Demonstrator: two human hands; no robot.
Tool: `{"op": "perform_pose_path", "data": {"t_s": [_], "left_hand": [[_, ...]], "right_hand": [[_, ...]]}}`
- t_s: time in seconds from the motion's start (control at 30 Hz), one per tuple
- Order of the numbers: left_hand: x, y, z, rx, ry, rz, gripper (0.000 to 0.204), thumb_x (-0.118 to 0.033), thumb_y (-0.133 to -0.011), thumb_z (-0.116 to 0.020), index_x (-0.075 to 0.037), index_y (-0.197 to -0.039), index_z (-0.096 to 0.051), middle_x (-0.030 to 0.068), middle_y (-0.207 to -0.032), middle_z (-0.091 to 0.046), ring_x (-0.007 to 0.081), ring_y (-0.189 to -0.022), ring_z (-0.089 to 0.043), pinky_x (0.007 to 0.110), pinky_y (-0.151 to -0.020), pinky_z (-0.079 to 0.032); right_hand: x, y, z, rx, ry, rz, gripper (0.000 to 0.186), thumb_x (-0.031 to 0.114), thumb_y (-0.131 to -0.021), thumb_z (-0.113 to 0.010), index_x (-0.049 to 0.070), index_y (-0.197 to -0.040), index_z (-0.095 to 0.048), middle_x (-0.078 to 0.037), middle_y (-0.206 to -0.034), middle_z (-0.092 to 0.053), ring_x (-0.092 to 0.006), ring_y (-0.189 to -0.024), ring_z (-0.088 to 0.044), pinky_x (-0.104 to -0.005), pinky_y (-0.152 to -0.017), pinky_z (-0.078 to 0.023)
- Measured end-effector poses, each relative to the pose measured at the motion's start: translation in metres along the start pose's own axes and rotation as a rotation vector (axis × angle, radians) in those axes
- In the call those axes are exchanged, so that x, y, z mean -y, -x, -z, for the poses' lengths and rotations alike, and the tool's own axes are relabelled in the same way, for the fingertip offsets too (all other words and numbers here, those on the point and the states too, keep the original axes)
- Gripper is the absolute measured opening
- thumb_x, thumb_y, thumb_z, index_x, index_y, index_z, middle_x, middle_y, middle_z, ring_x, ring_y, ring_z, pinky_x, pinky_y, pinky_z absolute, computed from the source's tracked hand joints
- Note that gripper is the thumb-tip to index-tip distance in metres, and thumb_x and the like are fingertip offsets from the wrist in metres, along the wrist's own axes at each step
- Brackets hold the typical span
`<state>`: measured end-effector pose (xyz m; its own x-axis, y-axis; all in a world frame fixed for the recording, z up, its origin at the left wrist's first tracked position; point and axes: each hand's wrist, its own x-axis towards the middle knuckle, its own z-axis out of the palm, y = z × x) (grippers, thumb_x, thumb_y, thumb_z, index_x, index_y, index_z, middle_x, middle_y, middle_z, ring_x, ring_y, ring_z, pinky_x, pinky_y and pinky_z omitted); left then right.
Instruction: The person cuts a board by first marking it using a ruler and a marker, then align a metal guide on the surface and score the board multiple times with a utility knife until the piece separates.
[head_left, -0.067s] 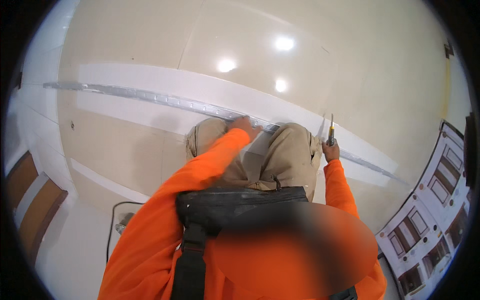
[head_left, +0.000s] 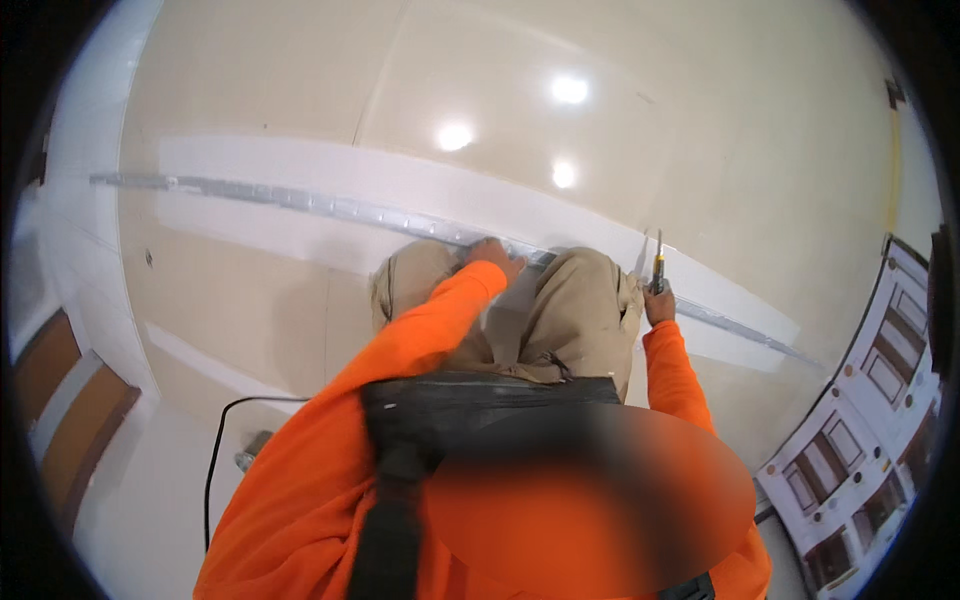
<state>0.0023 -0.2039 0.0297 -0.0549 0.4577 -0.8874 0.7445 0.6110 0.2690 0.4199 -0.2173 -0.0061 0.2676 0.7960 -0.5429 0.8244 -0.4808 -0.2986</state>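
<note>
Person crouches over glossy floor, knees just under both hands. Left hand (head_left: 490,256) pressed flat-ish on long metal strip (head_left: 330,208), which runs from far off its left side, under it, and on past the right hand; grip not clear, fingers look closed down on the strip. Right hand (head_left: 658,300) fisted around a yellow-handled tool (head_left: 657,265), tip pointing up, just beside the strip. Step looks like holding the strip in place on the white band (head_left: 250,225). Next move likely needs the tool tip brought down onto the strip, left hand steady.
</note>
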Motion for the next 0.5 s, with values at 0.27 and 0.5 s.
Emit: {"op": "perform_pose_path", "data": {"t_s": [0.27,0.5], "left_hand": [[-0.037,-0.049,-0.033,0.005,-0.09,0.387,0.11,-0.068,-0.064,-0.079,0.008,-0.134,-0.042,0.0238,-0.132,-0.053,0.0337,-0.123,-0.054,0.043,-0.101,-0.048],[0.003,-0.074,-0.014,-0.057,-0.215,0.303,0.104,-0.078,-0.068,-0.069,0.009,-0.125,-0.057,0.0224,-0.131,-0.058,0.0368,-0.125,-0.054,0.04,-0.101,-0.048]], "right_hand": [[-0.015,0.001,-0.025,0.032,-0.051,-0.032,0.042,0.03,-0.078,-0.078,0.004,-0.105,-0.06,-0.022,-0.092,-0.069,-0.0433,-0.089,-0.065,-0.0463,-0.078,-0.052],[0.04,-0.019,-0.041,0.127,-0.083,0.029,0.061,0.039,-0.073,-0.08,-0.001,-0.113,-0.057,-0.026,-0.105,-0.067,-0.0423,-0.102,-0.063,-0.0464,-0.089,-0.051]]}}
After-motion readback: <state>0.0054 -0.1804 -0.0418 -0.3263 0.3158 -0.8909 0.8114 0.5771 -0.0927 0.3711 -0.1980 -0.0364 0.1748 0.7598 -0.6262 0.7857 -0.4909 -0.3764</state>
